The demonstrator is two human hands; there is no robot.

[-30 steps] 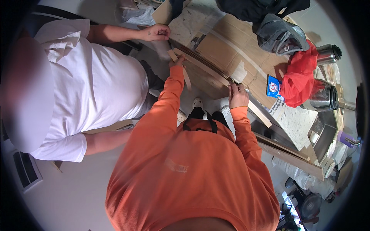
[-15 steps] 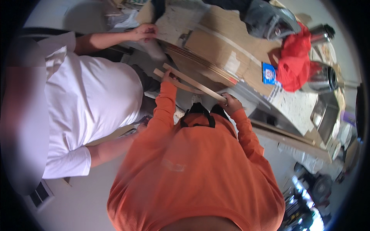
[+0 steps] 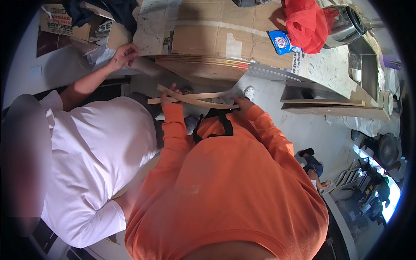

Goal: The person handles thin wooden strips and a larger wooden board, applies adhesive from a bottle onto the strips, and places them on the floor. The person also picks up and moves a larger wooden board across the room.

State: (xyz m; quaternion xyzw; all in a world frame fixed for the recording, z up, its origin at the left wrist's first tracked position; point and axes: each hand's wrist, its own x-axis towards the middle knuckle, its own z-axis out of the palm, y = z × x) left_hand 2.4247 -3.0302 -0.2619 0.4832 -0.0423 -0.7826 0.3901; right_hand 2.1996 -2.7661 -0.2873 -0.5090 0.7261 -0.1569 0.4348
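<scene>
My left hand [image 3: 170, 95] is wrapped round the left ends of two thin, pale wooden strips. One wooden strip [image 3: 190, 102] bows in a shallow curve across my front. The other wooden strip [image 3: 200, 95] looks straighter and crosses behind it. At the right end, my right hand [image 3: 245, 105] is closed on the curved strip; a blur hides the far end of the straighter one, so whether I grip that too is unclear. Both hands are low in front of my orange top, short of the counter's edge.
A person in a white shirt [image 3: 99, 138] stands close on my left, a hand [image 3: 125, 55] by the counter. Stacked flat cardboard [image 3: 203, 26] overhangs the counter, beside a blue packet [image 3: 280, 42], red bag [image 3: 305, 26] and glass jar [image 3: 344, 27]. Further right, somebody sits low [image 3: 314, 167].
My view has swung, so the counter lies more level across the top. The strips are turned flatter and cross differently. The other person's hand appears further left, its fingers looser.
</scene>
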